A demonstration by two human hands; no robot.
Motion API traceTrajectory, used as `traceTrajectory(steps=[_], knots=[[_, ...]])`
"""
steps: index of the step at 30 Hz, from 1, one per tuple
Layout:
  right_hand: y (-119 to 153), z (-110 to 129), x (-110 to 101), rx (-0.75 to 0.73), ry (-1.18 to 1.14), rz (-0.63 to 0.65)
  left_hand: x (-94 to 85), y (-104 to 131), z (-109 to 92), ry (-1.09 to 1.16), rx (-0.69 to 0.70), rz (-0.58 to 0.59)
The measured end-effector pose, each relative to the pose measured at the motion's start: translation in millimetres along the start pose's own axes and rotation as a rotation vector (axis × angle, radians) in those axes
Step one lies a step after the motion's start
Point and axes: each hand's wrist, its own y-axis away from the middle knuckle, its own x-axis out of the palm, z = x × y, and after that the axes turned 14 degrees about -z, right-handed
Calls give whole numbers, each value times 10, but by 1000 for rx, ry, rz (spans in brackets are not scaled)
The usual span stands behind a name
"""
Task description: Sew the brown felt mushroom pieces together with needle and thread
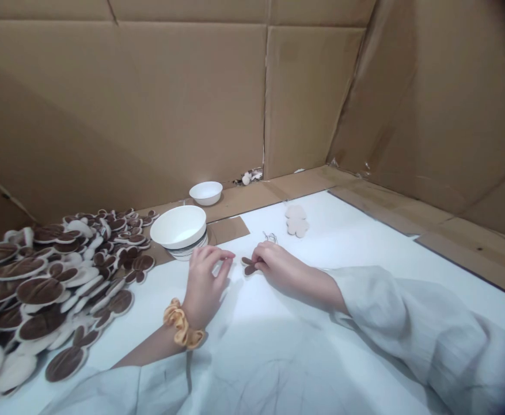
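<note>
My right hand pinches a small brown plush piece with ear-like lobes and a pale edge, just above the white tabletop; the fingers cover the rest of it. To its left, my left hand is closed in a pinch, index finger and thumb tips almost together. Whatever lies between those tips is too small to make out. A yellow scrunchie circles my left wrist. Thin dark threads lie just behind my right hand. Farther back are pale, lobed plush pieces, flat on the table.
A large heap of brown and white plush pieces covers the left side. A white bowl with dark bands around its lower part stands behind my left hand. Beyond it is a smaller white bowl. Cardboard walls enclose the back and right.
</note>
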Motion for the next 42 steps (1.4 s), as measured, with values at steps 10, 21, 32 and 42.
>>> traceTrajectory(steps=[10,21,32,42], knots=[[-40,173,-41,-39,106,89,-179,21,183,-125,-113,-125],[-24,71,-70,19,-16,47,-181,-8,261,-180,-177,-128],[-55,10,-2,13,5,52,62,54,-44,-146,110,202],[-148,43,-17,-113,209,140,237,-40,3,-267,588,167]])
